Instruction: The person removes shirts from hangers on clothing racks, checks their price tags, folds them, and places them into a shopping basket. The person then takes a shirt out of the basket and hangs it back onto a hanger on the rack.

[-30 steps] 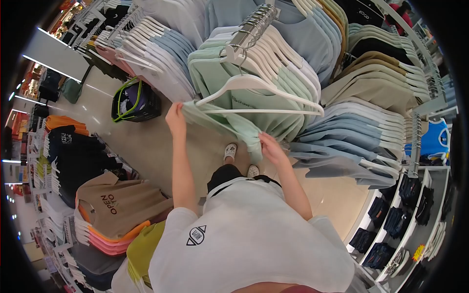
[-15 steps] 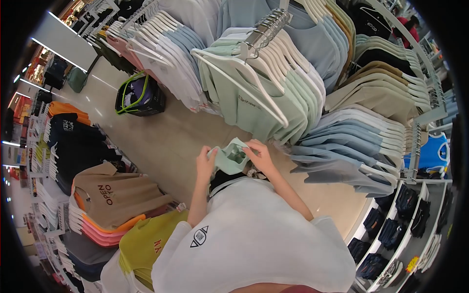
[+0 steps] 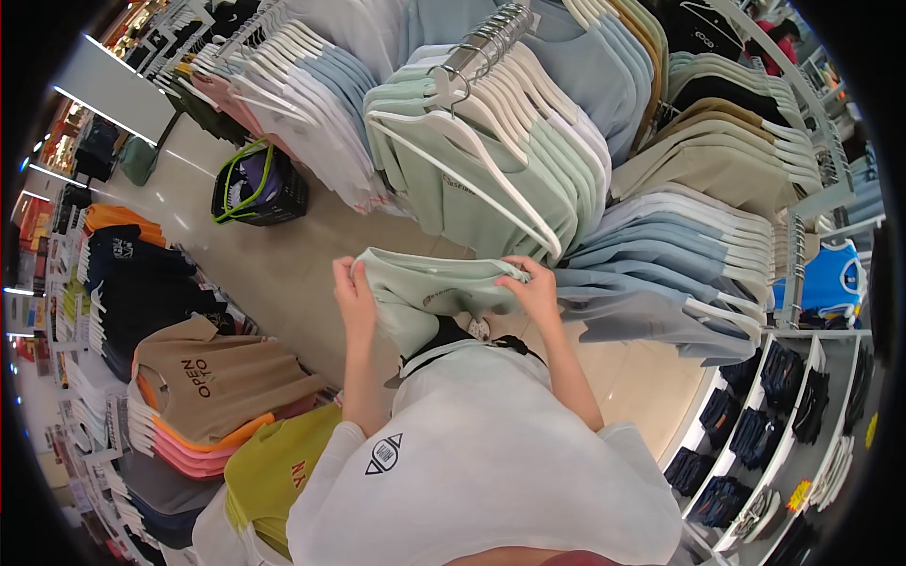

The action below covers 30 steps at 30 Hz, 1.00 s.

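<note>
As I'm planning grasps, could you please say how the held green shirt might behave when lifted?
The green shirt is probably floppy, as it drapes between the left hand and right hand; its thin-looking fabric suggests lightness.

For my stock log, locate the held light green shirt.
In the head view, the light green shirt is near the centre, between the left hand and right hand, below a bare white hanger.
</note>
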Each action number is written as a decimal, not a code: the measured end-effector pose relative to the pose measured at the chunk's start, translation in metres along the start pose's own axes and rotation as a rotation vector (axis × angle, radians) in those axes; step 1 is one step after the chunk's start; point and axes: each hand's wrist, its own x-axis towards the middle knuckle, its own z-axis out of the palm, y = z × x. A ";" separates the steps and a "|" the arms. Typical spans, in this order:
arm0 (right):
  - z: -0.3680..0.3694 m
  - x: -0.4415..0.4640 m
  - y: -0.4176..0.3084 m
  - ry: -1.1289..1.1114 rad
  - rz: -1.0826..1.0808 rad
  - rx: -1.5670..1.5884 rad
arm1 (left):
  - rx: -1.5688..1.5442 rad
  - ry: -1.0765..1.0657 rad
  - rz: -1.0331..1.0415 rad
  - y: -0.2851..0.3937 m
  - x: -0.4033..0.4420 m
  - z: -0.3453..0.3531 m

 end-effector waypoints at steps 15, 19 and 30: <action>0.046 -0.039 -0.030 -0.016 0.323 0.965 | -0.098 -0.492 0.336 0.058 -0.079 0.077; 0.025 -0.043 -0.024 -0.392 0.303 1.089 | -0.138 -0.561 0.302 0.076 -0.080 0.068; 0.017 -0.024 -0.060 -0.638 0.107 0.712 | -0.555 -0.921 -0.056 0.084 -0.034 0.025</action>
